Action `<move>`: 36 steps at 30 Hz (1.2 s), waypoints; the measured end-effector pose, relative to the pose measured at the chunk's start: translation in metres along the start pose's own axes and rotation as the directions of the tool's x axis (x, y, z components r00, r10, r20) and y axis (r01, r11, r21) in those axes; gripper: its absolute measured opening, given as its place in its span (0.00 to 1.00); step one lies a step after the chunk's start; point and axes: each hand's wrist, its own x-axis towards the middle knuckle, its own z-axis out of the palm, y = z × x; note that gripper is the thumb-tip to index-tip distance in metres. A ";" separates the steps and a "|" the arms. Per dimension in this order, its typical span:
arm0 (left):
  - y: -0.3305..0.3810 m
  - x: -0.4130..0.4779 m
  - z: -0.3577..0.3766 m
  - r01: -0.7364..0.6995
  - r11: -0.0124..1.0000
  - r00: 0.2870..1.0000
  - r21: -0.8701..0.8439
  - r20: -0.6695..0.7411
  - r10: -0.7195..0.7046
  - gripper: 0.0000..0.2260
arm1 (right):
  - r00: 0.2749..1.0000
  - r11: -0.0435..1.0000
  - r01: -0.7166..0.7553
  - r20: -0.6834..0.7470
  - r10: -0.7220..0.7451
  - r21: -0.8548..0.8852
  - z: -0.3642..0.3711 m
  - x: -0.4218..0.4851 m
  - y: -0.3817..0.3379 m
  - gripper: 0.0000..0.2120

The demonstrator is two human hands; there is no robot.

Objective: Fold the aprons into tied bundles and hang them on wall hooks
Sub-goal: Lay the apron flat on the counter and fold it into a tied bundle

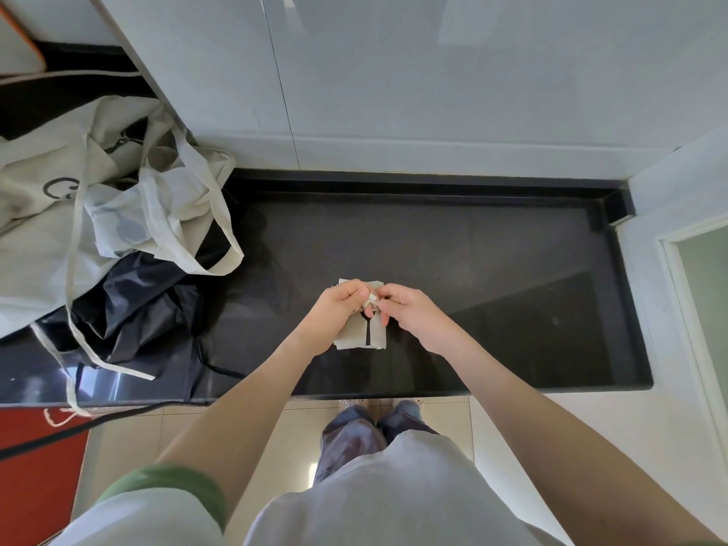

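Note:
A small folded beige apron bundle (360, 336) with a black mark on it lies between both hands over the black counter (492, 269). My left hand (338, 309) grips the bundle's upper left part. My right hand (413, 313) pinches a beige strap (371, 299) at the top middle of the bundle. A pile of loose beige aprons (98, 199) with long straps lies at the counter's left end. A dark navy apron (130, 305) is crumpled beneath that pile. No wall hooks are in view.
The counter has a raised rim at the back and right (614, 214). Grey wall panels (433, 72) rise behind it. Straps hang over the front edge at the left (73, 392). A red surface (35, 486) sits at the lower left by the tiled floor.

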 end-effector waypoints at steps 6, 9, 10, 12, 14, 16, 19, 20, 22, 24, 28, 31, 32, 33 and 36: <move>0.004 0.000 0.000 0.032 0.999 0.999 0.019 0.009 -0.032 0.14 | 0.999 0.996 -0.029 0.020 0.031 -0.083 -0.009 0.005 -0.010 0.14; 0.004 -0.001 0.007 0.023 0.996 1.000 0.082 -0.005 -0.023 0.11 | 0.994 0.993 -0.101 0.034 0.104 -0.067 -0.009 0.007 -0.007 0.12; 0.003 0.000 0.009 0.019 0.994 1.000 0.111 -0.013 -0.018 0.09 | 0.991 0.991 -0.125 0.035 0.127 -0.057 -0.009 0.007 -0.007 0.12; 0.003 0.000 0.012 0.007 0.987 0.999 0.161 -0.032 -0.001 0.04 | 0.988 0.988 -0.149 0.040 0.151 -0.042 -0.011 0.006 -0.006 0.14; 0.001 0.002 0.013 -0.005 0.979 0.998 0.204 -0.059 0.017 0.02 | 0.987 0.989 -0.148 0.055 0.149 -0.009 -0.011 0.005 -0.007 0.15; 0.001 0.002 0.013 -0.008 0.966 0.996 0.259 -0.080 0.030 0.04 | 0.987 0.989 -0.148 0.065 0.147 0.010 -0.012 0.004 -0.006 0.14; 0.003 0.001 0.013 -0.062 0.928 0.991 0.367 -0.091 0.102 0.04 | 0.985 0.987 -0.160 0.063 0.160 0.004 -0.011 0.004 -0.005 0.13; 0.003 0.001 0.014 -0.084 0.910 0.989 0.407 -0.077 0.125 0.04 | 0.985 0.987 -0.164 0.060 0.163 0.006 -0.011 0.003 -0.006 0.13; 0.005 0.001 0.017 -0.130 0.848 0.984 0.515 -0.037 0.173 0.04 | 0.984 0.985 -0.171 0.054 0.170 0.007 -0.012 0.003 -0.005 0.13; 0.005 0.001 0.021 -0.191 0.751 0.972 0.632 0.013 0.235 0.02 | 0.983 0.983 -0.180 0.045 0.180 0.014 -0.010 0.003 -0.005 0.12; -0.001 -0.002 0.028 -0.255 0.599 0.946 0.759 0.069 0.316 0.09 | 0.978 0.979 -0.203 -0.045 0.203 -0.001 -0.006 0.001 -0.002 0.14; -0.005 -0.011 0.036 -0.139 0.628 0.980 0.766 0.014 0.201 0.15 | 0.978 0.981 -0.192 -0.083 0.191 0.004 -0.004 -0.001 -0.001 0.18; -0.005 -0.014 0.036 -0.096 0.530 0.990 0.843 0.025 0.140 0.18 | 0.977 0.981 -0.194 -0.094 0.192 -0.004 -0.005 -0.002 -0.003 0.18; -0.008 -0.013 0.036 -0.071 0.478 0.994 0.876 0.022 0.108 0.19 | 0.975 0.980 -0.199 -0.106 0.196 -0.020 -0.005 -0.002 -0.004 0.19; -0.015 -0.006 0.039 -0.089 0.505 0.991 0.858 0.025 0.133 0.19 | 0.971 0.973 -0.216 -0.124 0.205 -0.083 -0.004 -0.001 -0.011 0.18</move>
